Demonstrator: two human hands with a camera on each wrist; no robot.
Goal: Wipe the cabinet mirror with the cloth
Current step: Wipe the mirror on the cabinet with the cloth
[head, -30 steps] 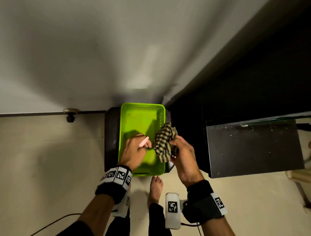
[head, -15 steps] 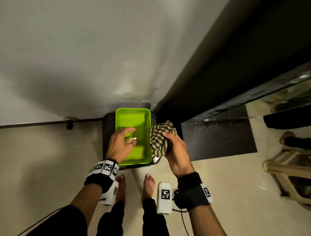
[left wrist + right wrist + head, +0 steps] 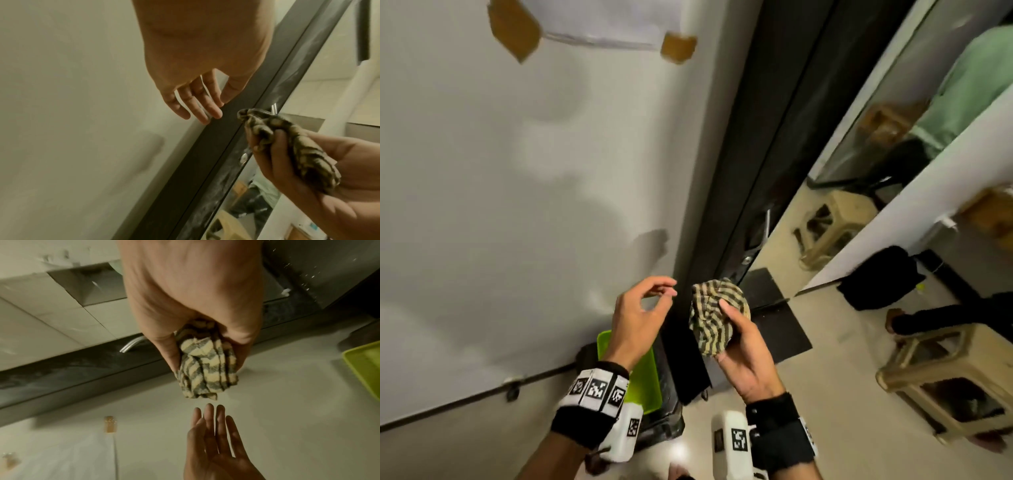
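My right hand (image 3: 736,329) grips a bunched checked cloth (image 3: 717,315), cream with dark stripes, in front of the dark cabinet frame (image 3: 756,137). The cabinet mirror (image 3: 859,178) runs up the right side and reflects floor, a stool and a person. Its lower edge is just right of the cloth. My left hand (image 3: 664,294) hovers a short way left of the cloth, fingers loosely curved and holding nothing. In the wrist views the cloth (image 3: 205,369) sticks out of my fist, and my left fingers (image 3: 197,104) are spread near the frame, apart from the cloth (image 3: 287,146).
A green plastic basket (image 3: 630,373) sits on a dark stand below my left wrist. A metal handle (image 3: 767,222) is on the cabinet edge above the cloth. A beige plastic stool (image 3: 945,377) stands on the floor to the right. Papers (image 3: 602,20) are taped to the wall.
My left hand has come up out of the green basket, and the small pink item it held is gone from it. Both hands have risen, the cloth now nearer the mirror's lower edge.
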